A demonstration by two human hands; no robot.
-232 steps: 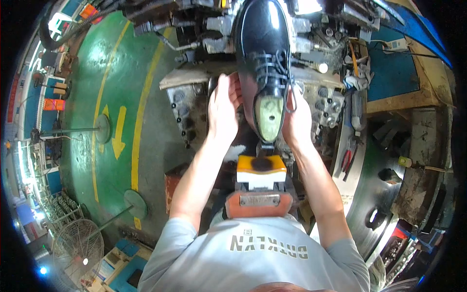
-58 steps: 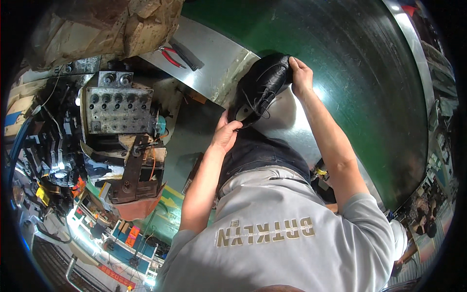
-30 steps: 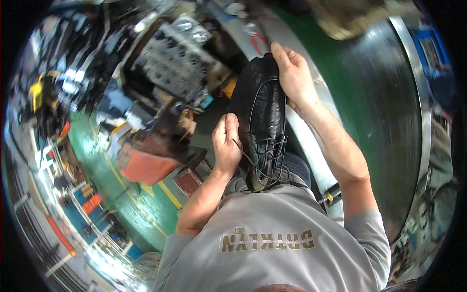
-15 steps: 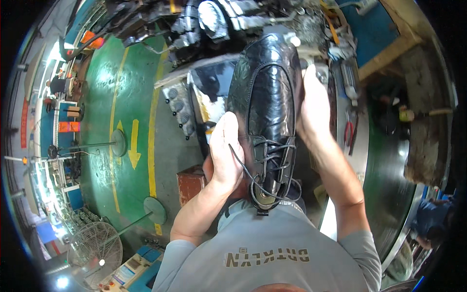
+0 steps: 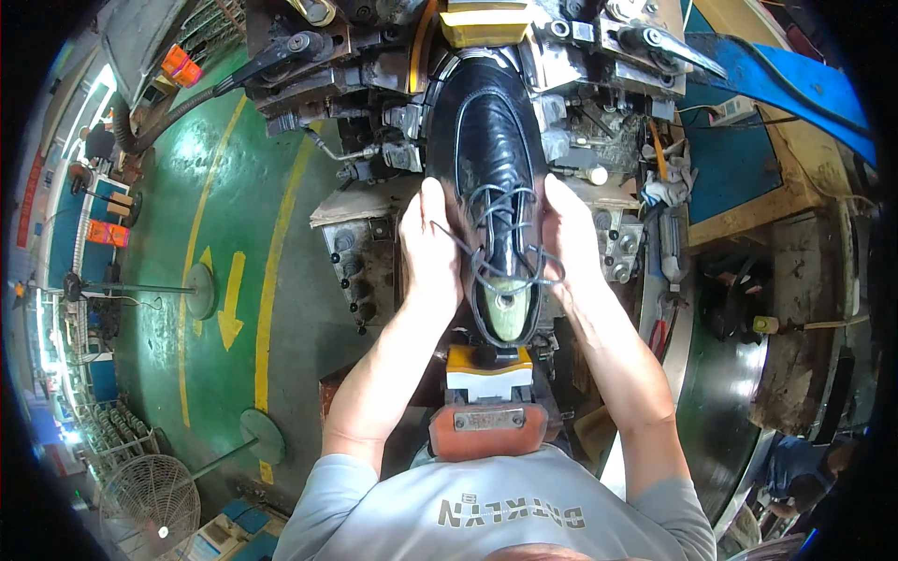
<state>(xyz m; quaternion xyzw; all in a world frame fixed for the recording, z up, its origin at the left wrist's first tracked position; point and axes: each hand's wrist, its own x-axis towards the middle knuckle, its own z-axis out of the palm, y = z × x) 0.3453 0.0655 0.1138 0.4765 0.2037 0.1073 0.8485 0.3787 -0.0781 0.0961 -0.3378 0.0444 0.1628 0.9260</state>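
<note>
A black leather lace-up shoe [image 5: 486,122] lies lengthwise in front of me, toe pointing away. Its toe end reaches in among the metal clamps of a machine [image 5: 393,117], just below a yellow block [image 5: 485,26]. Dark laces [image 5: 505,206] hang loosely over its throat. Inside the heel opening shows a green shoe last [image 5: 506,313] with a round hole. My left hand [image 5: 432,248] grips the left side of the shoe, and my right hand [image 5: 571,234] grips the right side; fingers beneath it are hidden. Close behind the heel is a yellow-and-white machine pad [image 5: 488,367].
An orange-red machine block [image 5: 488,432] sits against my shirt. Lever handles [image 5: 669,47] stick out above, and a blue arm [image 5: 795,89] crosses the upper right. Knobs line a control panel [image 5: 346,262] at left. Red-handled pliers [image 5: 660,327] lie to the right.
The shoe and both hands have come to the machine, with the toe now among its clamps. The machine head, yellow block and heel pad have come into clear view. Both hands kept hold.
</note>
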